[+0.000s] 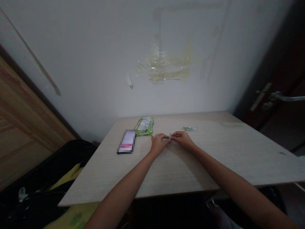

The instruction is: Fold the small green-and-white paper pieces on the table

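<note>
Small piece pinched between both hands, above the table

Left hand: thumb and fingers closed to a narrow pinch on a small, pale grey piece. Right hand: fingertips brought in from the other side, pinching the same piece. Fingertips of my two hands nearly meet around it; whether they touch one another I cannot tell. Piece is too small and too covered by my fingers to identify. It sits directly between my hands, low over the table; contact with the surface cannot be made out.

Beyond my left hand and to its left: packets, green and white, lying flat in an overlapping stack. Left of the same hand, well apart from it: phone, face up, dark edge, pale screen with a red-pink band, display pixelated. Phone lies just beside the near left side of the stack; contact unclear.

Just beyond my right hand, slightly to its right: scrap, green and white, lying on the table.

Farther out, past both hands: pale wall with yellowed, glossy tape stuck to it. Far right of my right hand: dark door with a metal handle.
</note>
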`<state>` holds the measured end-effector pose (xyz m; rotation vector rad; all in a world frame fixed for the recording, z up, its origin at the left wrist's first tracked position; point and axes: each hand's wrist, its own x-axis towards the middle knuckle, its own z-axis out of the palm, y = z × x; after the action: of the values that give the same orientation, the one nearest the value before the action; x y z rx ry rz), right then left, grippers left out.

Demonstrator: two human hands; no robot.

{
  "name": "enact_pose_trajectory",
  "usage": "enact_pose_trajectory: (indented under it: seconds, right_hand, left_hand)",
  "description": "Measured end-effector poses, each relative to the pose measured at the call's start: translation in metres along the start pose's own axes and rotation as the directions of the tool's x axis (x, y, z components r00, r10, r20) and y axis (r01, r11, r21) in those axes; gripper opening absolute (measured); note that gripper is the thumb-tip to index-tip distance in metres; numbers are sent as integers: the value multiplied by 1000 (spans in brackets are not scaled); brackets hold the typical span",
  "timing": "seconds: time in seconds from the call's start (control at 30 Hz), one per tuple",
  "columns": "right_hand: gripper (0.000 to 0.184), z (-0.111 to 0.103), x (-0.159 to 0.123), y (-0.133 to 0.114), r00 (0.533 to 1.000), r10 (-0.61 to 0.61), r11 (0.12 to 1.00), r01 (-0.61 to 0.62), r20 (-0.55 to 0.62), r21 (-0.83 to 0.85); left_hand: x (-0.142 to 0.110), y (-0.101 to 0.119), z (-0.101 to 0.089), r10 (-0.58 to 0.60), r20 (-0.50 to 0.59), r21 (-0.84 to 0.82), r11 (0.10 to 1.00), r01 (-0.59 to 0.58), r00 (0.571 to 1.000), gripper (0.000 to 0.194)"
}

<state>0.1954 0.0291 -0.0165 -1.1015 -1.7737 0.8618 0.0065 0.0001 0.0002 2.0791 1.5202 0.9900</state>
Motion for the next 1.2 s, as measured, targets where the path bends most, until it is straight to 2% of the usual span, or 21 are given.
enact_pose_trajectory:
  seconds: [0.17, 0.4, 0.53, 0.77, 1.03, 1.2]
  right_hand:
    - [18, 0, -1, -1, 1000, -13, 999, 12, -15, -47]
    - [9, -7, -1, -8, 993, -113, 944, 95, -39, -316]
    - [8, -10, -1, -9, 988, -153, 904, 126, -33, -409]
    - [9, -11, -4, -7, 980, -193, 869, 154, -37, -470]
    - [10, -11, -6, -7, 961, -277, 821, 236, -2, -519]
    - [11, -12, -6, -6, 959, -282, 806, 248, 20, -537]
  left_hand:
    - [1, -2, 1, -3, -11, -32, 999, 3, 1000, 17]
    - [5, -7, 0, 57, -33, 34, 998, -56, 998, 19]
    - [8, -11, -3, 127, -4, 51, 991, -127, 992, 18]
    - [8, -15, -6, 114, -55, 106, 989, -108, 992, 13]
    - [11, -21, -6, 145, -40, 162, 977, -137, 989, 12]
    - [9, -18, -9, 163, -33, 164, 974, -156, 986, 15]
